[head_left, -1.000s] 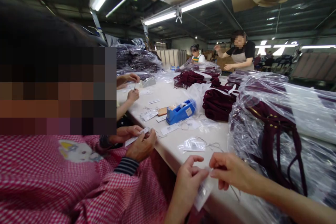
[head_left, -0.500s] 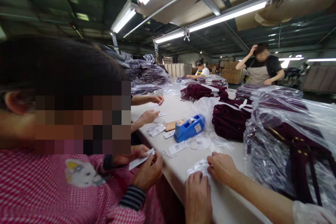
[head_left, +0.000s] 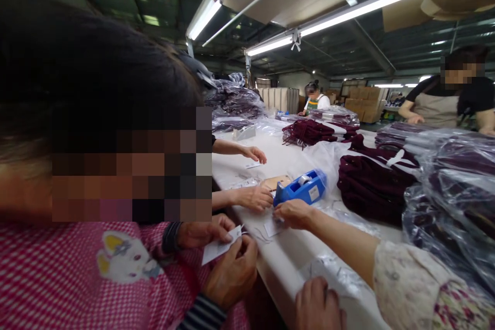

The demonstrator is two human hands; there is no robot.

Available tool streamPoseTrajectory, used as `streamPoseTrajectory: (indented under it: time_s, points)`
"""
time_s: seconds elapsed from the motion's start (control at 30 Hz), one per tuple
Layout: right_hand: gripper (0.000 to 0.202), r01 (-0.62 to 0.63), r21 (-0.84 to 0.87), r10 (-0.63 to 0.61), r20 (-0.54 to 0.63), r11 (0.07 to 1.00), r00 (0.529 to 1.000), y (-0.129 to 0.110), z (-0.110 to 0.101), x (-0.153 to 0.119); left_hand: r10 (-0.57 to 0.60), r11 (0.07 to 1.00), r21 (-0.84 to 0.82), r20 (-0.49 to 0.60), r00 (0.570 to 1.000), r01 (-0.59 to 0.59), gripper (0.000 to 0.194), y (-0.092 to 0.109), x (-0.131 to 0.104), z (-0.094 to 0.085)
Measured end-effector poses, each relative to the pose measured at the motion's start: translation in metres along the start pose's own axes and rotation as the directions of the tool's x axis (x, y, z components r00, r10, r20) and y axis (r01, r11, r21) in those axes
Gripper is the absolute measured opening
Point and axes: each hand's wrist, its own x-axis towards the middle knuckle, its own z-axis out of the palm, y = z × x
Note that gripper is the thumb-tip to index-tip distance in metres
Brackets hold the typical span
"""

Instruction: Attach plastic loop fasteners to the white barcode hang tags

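My right hand (head_left: 293, 213) reaches across the table to the front of a blue tape dispenser (head_left: 303, 188). Its fingers are pinched together just above a white tag (head_left: 273, 227) with a string; whatever is between them is hidden. At the bottom edge, my left hand (head_left: 320, 305) has curled fingers at the near side of a clear plastic bag (head_left: 328, 268), fingertips out of sight. Beside me, a co-worker's hands (head_left: 228, 252) hold a white tag (head_left: 221, 245). Another person's hand (head_left: 255, 198) lies close to my right fingertips.
Dark red folded garments (head_left: 373, 185) lie beyond the dispenser, and plastic-wrapped ones (head_left: 456, 191) are piled at the right. A tan card (head_left: 276, 182) sits left of the dispenser. The co-worker's pink checked sleeve borders my left side. Two people stand farther back.
My right hand has left the plastic bag and moved forward to the tape dispenser. My left hand stays by the bag. Another person's hand has moved toward the dispenser. The view has shifted left.
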Motion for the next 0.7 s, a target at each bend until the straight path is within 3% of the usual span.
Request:
streamPoseTrajectory:
  time_s: [0.2,0.4,0.57,0.7]
  points:
    - [0.038,0.035,-0.044,-0.034,0.021,0.998,0.999,0.001,0.008,0.015,-0.115,0.969,-0.225,-0.057,0.992,0.099,0.034,-0.005,-0.005,0.005]
    - [0.036,0.005,-0.038,-0.006,-0.015,0.999,1.000,0.005,0.011,0.016,-0.203,0.879,-0.473,-0.271,0.941,0.053,0.027,-0.004,-0.004,0.016]
    - [0.021,-0.003,0.026,0.006,-0.108,1.000,0.994,0.002,0.013,0.004,-0.294,0.843,-0.533,-0.343,0.892,0.073,0.030,0.006,-0.003,0.019]
    - [0.008,-0.013,0.183,0.044,-0.166,0.983,0.985,0.005,0.017,-0.007,-0.347,0.824,-0.559,-0.374,0.860,0.089,0.033,0.012,-0.004,0.019]
